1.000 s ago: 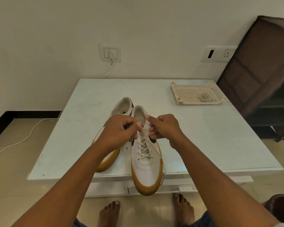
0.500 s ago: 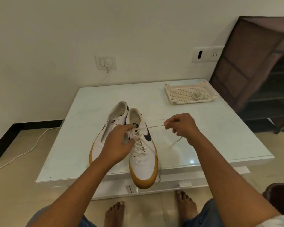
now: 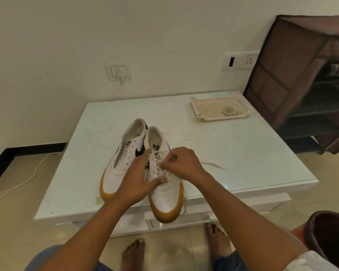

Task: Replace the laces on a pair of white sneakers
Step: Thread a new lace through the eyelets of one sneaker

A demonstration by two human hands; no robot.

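Two white sneakers with tan soles stand side by side on the white table [image 3: 243, 157]. The left sneaker [image 3: 123, 163] shows empty eyelets. The right sneaker [image 3: 164, 202] is threaded with a white lace [image 3: 158, 169]. My left hand [image 3: 139, 178] rests on the right sneaker's inner side, with the forefinger stretched toward the tongue and the thumb pressing the lowest lace rows. My right hand [image 3: 182, 163] pinches the lace at the middle rows. One loose lace end [image 3: 213, 165] lies on the table to the right. Another lace end [image 3: 184, 204] hangs over the front edge.
A cream perforated tray [image 3: 196, 109] at the table's far right holds a coiled lace [image 3: 229, 110]. A brown fabric shelf rack [image 3: 301, 85] stands right of the table. A white cable [image 3: 27, 178] runs over the floor on the left. My bare feet are under the front edge.
My right hand, which had drawn the lace taut out to the right, has come back to the lacing. My left hand has left the top eyelets and now lies along the shoe.
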